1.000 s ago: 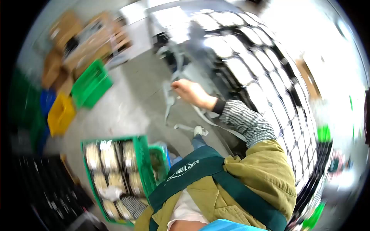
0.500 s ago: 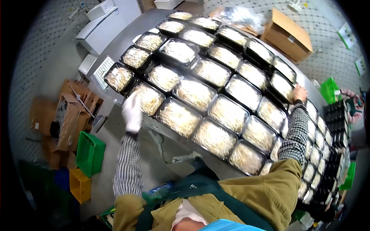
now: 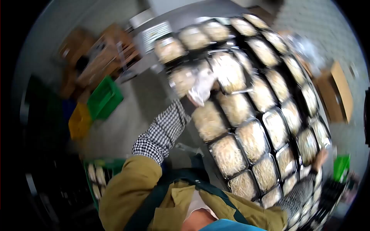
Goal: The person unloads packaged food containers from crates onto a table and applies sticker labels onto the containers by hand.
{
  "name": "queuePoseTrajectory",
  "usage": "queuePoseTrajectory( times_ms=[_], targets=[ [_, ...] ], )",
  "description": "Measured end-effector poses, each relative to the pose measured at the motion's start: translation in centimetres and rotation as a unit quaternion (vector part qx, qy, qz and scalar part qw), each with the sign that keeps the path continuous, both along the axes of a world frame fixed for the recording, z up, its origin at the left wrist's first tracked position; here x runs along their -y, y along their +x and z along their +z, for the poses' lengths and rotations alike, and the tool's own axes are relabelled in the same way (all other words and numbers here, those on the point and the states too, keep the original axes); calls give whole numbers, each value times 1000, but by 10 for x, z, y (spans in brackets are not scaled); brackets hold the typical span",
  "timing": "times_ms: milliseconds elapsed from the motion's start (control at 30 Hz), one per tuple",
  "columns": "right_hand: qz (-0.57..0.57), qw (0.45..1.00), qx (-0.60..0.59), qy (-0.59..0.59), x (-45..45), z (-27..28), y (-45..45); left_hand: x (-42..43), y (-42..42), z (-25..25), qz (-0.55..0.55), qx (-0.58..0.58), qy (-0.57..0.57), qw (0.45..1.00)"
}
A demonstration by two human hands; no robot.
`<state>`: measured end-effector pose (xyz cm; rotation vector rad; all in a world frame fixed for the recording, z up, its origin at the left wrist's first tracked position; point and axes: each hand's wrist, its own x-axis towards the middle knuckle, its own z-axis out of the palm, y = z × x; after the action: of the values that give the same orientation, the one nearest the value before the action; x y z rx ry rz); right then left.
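Note:
My left hand (image 3: pixel 202 88), in a white glove, grips the left edge of a black tray (image 3: pixel 230 73) of pale, strand-like food under clear film. That tray sits slightly above its neighbours. Rows of similar packed trays (image 3: pixel 228 154) cover much of the metal table (image 3: pixel 192 12). At the table's far right edge, my bare right hand (image 3: pixel 320 158) is beside the outer trays; its fingers are blurred, and whether they hold anything is unclear.
Left on the floor are a green crate (image 3: pixel 105 98), a yellow crate (image 3: pixel 79 121) and brown cardboard boxes (image 3: pixel 98 63). Another green crate (image 3: pixel 115 164) with packed trays stands lower left. An open carton (image 3: pixel 334 94) is beyond the table, near a bright green container (image 3: pixel 341 168).
The view has swung since half a second ago. My left hand has moved from the table's near corner inward over the trays and taken hold of one. My right hand remains along the far edge.

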<state>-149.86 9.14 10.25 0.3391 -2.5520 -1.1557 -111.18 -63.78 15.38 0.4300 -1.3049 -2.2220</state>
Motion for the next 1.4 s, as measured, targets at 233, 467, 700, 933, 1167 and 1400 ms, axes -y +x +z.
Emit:
queuePoseTrajectory(
  times_ms=[233, 467, 700, 933, 1167, 1400],
  targets=[
    [177, 937, 64, -294, 205, 233, 188, -131, 372, 24, 212, 70, 199, 954],
    [460, 765, 274, -357, 411, 194, 445, -306, 680, -63, 624, 28, 218, 749],
    [549, 355, 734, -185, 527, 68, 926, -480, 883, -99, 808, 45, 295, 509],
    [540, 307, 780, 79, 513, -23, 1159, -557, 934, -91, 646, 44, 456, 610],
    [488, 416, 758, 121, 640, -18, 1161, -561, 960, -109, 672, 525, 122, 508],
    [757, 190, 625, -24, 662, -114, 1194, -531, 1069, -145, 571, 763, 140, 268]
  ],
)
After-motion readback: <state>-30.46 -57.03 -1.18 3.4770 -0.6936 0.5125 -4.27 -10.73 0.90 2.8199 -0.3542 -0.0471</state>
